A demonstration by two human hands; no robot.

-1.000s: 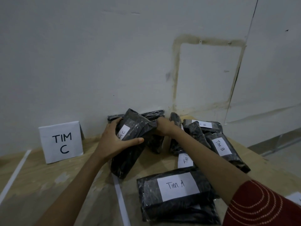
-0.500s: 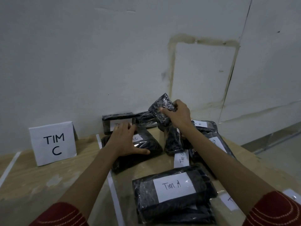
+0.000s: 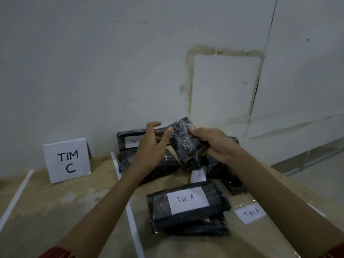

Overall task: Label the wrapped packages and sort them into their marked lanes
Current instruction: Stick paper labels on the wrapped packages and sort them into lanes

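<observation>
**Left hand brought up to the held package**

Since the frame half a second before, the left hand [image 3: 150,146] was lifted off the flat package [image 3: 167,163] and brought up beside the small wrapped package [image 3: 183,144].

- Left fingers [image 3: 154,125] were seen spread and relaxed, gripping nothing. The thumb tip was set against the small package's left edge.
- Right hand [image 3: 217,146]: the small wrapped package was gripped, with the thumb on top and the fingers curled beneath.
- The small package was held tilted, clear of the bench [image 3: 65,202], above the pile by the wall and right of the white tape line [image 3: 133,220]. No label was visible on its facing side.
- A back package [image 3: 128,140] marked "Tim" was noted behind the left hand.
- A "Tim A" stack [image 3: 188,203] was noted nearer, with a loose "Tim A" label [image 3: 250,214] just beside it.
- The "TIM C" sign [image 3: 67,161] was seen upright left of the tape.
</observation>
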